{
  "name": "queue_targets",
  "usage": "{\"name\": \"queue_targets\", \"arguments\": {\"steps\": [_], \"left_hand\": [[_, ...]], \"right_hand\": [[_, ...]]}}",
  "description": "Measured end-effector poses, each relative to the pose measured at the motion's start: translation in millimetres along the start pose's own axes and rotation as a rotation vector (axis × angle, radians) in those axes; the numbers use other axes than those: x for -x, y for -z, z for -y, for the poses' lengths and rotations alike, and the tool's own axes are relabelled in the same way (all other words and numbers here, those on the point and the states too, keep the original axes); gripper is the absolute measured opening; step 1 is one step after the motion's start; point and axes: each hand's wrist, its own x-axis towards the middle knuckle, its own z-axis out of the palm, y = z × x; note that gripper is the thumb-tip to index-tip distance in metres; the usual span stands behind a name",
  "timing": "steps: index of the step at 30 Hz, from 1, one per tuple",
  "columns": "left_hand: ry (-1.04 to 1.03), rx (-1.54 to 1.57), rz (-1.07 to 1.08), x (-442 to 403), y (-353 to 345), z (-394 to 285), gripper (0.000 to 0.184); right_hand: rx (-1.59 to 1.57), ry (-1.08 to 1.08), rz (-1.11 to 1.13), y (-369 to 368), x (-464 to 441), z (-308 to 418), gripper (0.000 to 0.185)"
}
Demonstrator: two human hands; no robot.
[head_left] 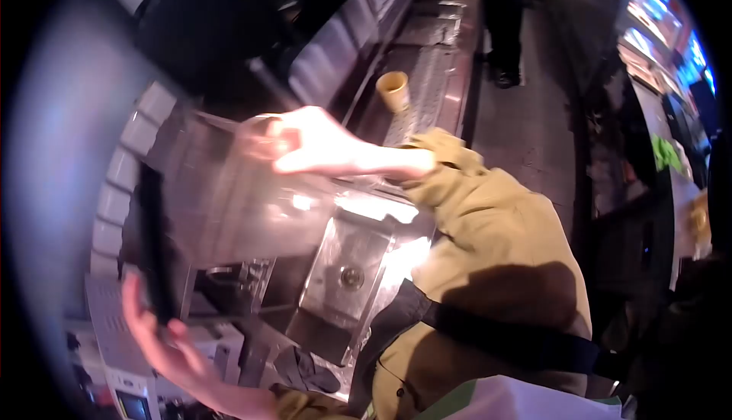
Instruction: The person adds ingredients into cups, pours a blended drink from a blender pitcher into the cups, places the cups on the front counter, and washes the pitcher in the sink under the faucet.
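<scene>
A dark floor (537,141) flanked by a long metal counter (450,77), a steel sink (329,286) set into a worktop, pale wall tiles (113,208) lined in rows, lit screens (695,57) mounted at right, bright glare reflected off metal.

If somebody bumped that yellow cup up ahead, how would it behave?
The yellow cup would probably tip fairly easily, as it narrows towards its base. Once over, its round, tapered side would likely make it roll in a curve. Its thin-looking rim hints at light weight, unless filled.

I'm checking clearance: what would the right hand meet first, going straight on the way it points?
Probably the white rectangular tiles, beyond the blurred, clear-looking shape at the right hand; depth is unclear.
</scene>
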Motion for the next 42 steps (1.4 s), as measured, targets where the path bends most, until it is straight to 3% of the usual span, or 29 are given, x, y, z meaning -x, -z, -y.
{"name": "queue_targets", "arguments": {"steps": [1,4,5,7,9,12,13,18,21,24,28,33,37,40,42], "left_hand": [[-0.028,0.173,-0.044,11.3,-21.2,-14.2,0.032],[0.113,0.237,0.249,57.0,-73.4,-43.1,0.031],[0.126,0.267,0.303,65.3,-103.2,-52.0,0.028],[0.121,0.331,0.322,82.7,-196.3,-64.2,0.023],[0.217,0.421,0.336,109.2,-277.1,-71.1,0.031],[0.299,0.273,0.375,120.7,-365.5,-98.1,0.033],[0.231,0.16,0.326,120.0,-392.0,-106.3,0.032],[0.393,-0.036,0.285,113.7,-508.8,-143.9,0.027],[0.516,-0.216,0.332,88.5,-540.2,-176.7,0.024],[0.5,-0.325,0.241,100.2,-582.2,-174.5,0.023],[0.668,-0.413,0.326,104.0,-615.2,-176.7,0.023],[0.839,-0.459,0.409,79.5,-649.3,-196.1,0.078],[0.847,-0.7,0.151,61.8,-676.2,-209.9,0.074],[0.991,-0.863,-0.066,35.0,-691.0,-231.0,0.065],[1.014,-0.894,-0.133,22.8,-696.4,-246.2,0.058]], "right_hand": [[-0.024,-0.024,-0.014,34.9,24.6,-3.0,0.024],[0.026,-0.561,-0.184,118.2,107.4,42.7,0.023],[0.055,-0.644,-0.253,146.3,137.3,37.7,0.018],[0.108,-0.709,-0.377,207.5,187.7,32.8,0.018],[0.099,-0.701,-0.644,243.5,216.2,28.1,0.025],[0.151,-0.586,-0.84,323.4,243.5,5.4,0.042],[0.189,-0.58,-0.882,351.3,244.7,1.3,0.044],[0.154,-0.636,-1.072,510.9,256.4,-23.4,0.026],[0.095,-0.629,-1.006,587.5,251.1,-49.9,0.022],[0.116,-0.552,-0.918,658.4,216.7,-80.7,0.021],[0.206,-0.498,-0.829,754.7,153.2,-147.9,0.02],[0.219,-0.543,-0.717,870.3,18.0,-260.3,0.022],[0.314,-0.511,-0.675,948.6,-75.9,-383.3,0.029],[0.283,-0.561,-0.603,977.8,-134.6,-439.5,0.022],[0.589,-0.426,-0.456,999.1,-155.7,-490.6,0.022]]}}
